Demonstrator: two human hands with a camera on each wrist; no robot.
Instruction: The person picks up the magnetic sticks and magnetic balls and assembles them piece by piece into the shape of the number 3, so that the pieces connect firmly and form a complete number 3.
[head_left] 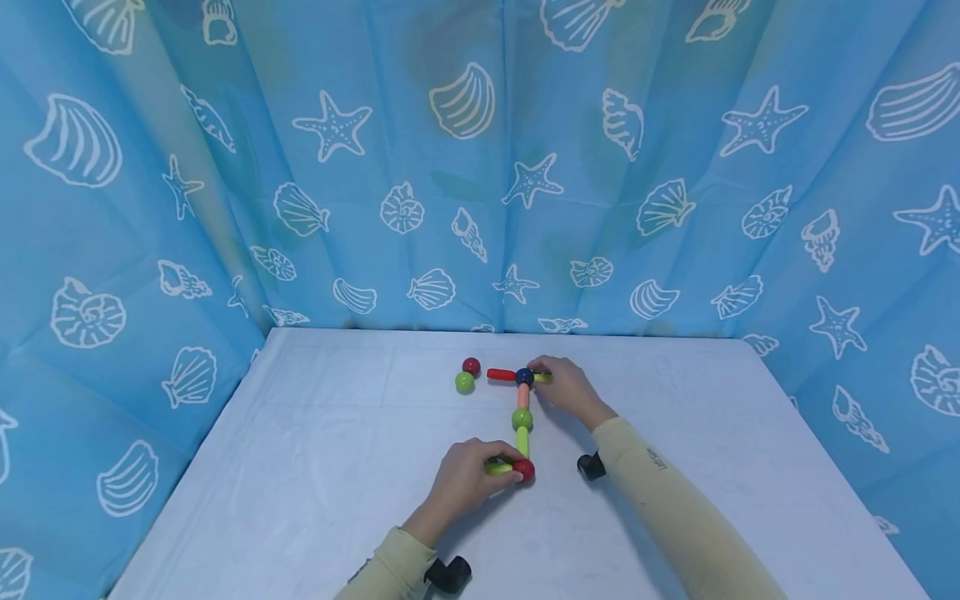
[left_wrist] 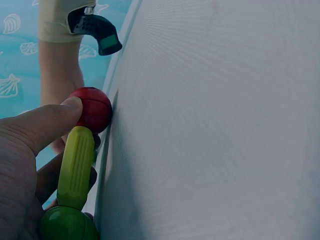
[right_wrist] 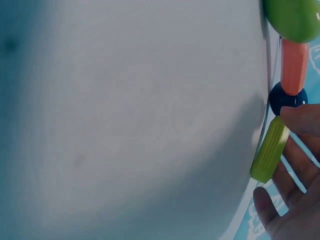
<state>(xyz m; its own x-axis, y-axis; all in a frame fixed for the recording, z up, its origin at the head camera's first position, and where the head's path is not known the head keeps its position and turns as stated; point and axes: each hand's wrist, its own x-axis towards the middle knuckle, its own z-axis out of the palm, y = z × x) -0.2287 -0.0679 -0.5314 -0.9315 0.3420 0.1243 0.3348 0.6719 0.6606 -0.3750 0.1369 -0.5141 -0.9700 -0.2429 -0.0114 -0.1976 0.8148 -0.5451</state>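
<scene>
My left hand (head_left: 468, 475) pinches a red ball (left_wrist: 96, 110) with the thumb on its side. From that ball a yellow-green rod (left_wrist: 76, 167) runs to a green ball (left_wrist: 69, 225) close to the palm. Another yellow-green rod (head_left: 522, 442) leads from the red ball to a second green ball (head_left: 522, 419). Beyond it, a salmon rod (head_left: 523, 397) meets a blue ball (head_left: 524, 377). My right hand (head_left: 566, 387) holds this blue ball, thumb against it. A red rod (head_left: 501, 375) sticks out to its left and a yellow-green rod (right_wrist: 270, 150) to its right, beneath the fingers.
A loose red ball (head_left: 471, 366) and green ball (head_left: 465, 382) lie to the left of the red rod. All stands on a white-covered table (head_left: 337, 433), with a blue shell-patterned curtain (head_left: 465, 167) behind. Black wrist cameras (head_left: 448, 575) hang under both forearms.
</scene>
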